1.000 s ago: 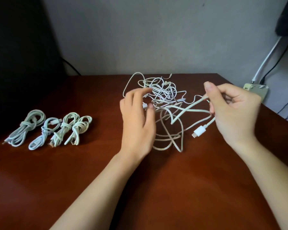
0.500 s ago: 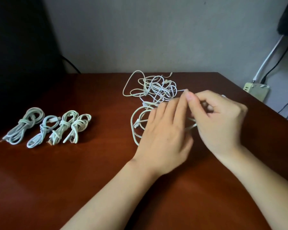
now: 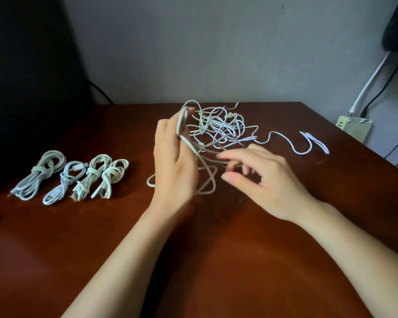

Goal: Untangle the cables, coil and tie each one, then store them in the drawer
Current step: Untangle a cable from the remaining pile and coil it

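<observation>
Left hand: the left hand (image 3: 172,166) stood upright over the bench (image 3: 262,260), its back to the camera, and a loop of white cable (image 3: 182,125) lay around its fingers (image 3: 184,115); the fingers were closed lightly on this loop.
Right hand: the right hand (image 3: 260,177) hovered just beside the left one, palm down, with the fingers (image 3: 230,177) half curled and spread. It was blurred, so I cannot tell if it pinched a strand.
Tangled cables: the heap of tangled cables (image 3: 218,127) lay on the far middle part of the bench, just behind both hands, with strands that ran from it to the left hand.
Loose end: one cable end (image 3: 308,143) trailed from the heap to the right and lay flat on the bench, well apart from the hands.
Tied cables: four tied bundles (image 3: 78,177) lay side by side in a row on the left part of the bench, well apart from the heap.
Wall: a power strip (image 3: 354,125) hung beyond the right edge of the bench.
</observation>
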`<state>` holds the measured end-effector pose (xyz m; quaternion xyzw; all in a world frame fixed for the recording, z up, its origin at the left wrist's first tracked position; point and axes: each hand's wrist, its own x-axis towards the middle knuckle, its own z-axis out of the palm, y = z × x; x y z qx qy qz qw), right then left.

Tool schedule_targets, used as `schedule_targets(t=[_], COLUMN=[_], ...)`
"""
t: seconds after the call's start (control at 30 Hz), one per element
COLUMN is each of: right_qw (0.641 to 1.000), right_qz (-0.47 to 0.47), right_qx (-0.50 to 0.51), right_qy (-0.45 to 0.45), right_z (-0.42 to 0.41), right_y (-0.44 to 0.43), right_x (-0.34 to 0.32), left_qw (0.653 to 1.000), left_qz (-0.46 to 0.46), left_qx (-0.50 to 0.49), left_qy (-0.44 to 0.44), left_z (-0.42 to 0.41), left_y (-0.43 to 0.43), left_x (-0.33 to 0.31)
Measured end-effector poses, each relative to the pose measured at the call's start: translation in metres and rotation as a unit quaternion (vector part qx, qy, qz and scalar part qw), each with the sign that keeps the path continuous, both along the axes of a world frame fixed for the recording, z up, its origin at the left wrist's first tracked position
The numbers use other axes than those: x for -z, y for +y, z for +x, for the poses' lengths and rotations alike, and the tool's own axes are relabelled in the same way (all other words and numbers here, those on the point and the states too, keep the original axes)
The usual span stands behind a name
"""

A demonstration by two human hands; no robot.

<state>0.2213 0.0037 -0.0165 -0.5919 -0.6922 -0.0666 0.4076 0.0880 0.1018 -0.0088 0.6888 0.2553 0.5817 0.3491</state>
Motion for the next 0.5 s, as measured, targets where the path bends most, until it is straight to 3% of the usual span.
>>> schedule_targets(t=[0.07,0.23,0.37,0.5], right_qw=[1.0,0.997,1.0,0.989], right_qz=[-0.017,-0.071,0.008,0.081], right_qx=[-0.011,0.025,0.016,0.1], right_qy=[-0.018,-0.028,0.007,0.074], right_z=[-0.006,-0.017,-0.011,0.008], right_y=[0.0,0.002,0.008,0.01], right_x=[0.004,0.008,0.014,0.007], left_qw=[0.998,0.995,0.996,0.985], left_qz=[-0.047,-0.031,-0.028,-0.134], left_qx=[0.045,0.09,0.084,0.077], left_qy=[-0.027,0.012,0.015,-0.077], left_z=[0.0,0.004,0.005,0.001], left_y=[0.0,-0.006,-0.003,0.007], left_x=[0.0,0.002,0.0,-0.005])
